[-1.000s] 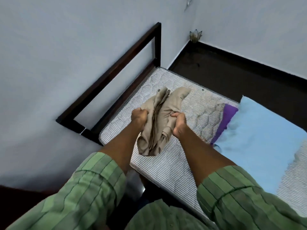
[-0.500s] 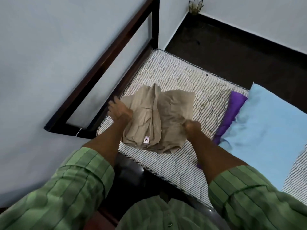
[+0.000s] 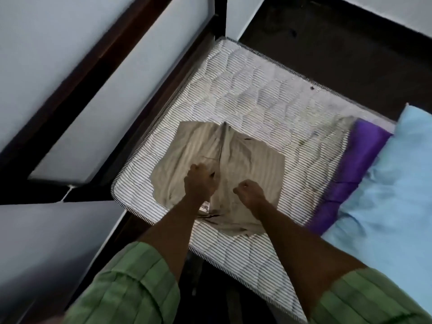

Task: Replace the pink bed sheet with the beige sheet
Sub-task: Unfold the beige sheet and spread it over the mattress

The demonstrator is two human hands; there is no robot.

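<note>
The beige sheet (image 3: 233, 164) lies partly unfolded on the bare striped mattress (image 3: 257, 94), near the corner by the dark wooden bed frame (image 3: 117, 43). It is creased, faintly striped, with a raised ridge of fabric running up its middle to a peak. A small white label (image 3: 205, 205) shows at its near edge, beside my left wrist. My left hand (image 3: 199, 182) rests on the sheet with fingers curled into the fabric by the ridge; the grip holds cloth. My right hand (image 3: 249, 190) is fisted over the sheet; whether it grips fabric I cannot tell. A purple cloth (image 3: 355, 164) and a light blue pillow (image 3: 397, 183) lie to the right, apart from the sheet.
</note>
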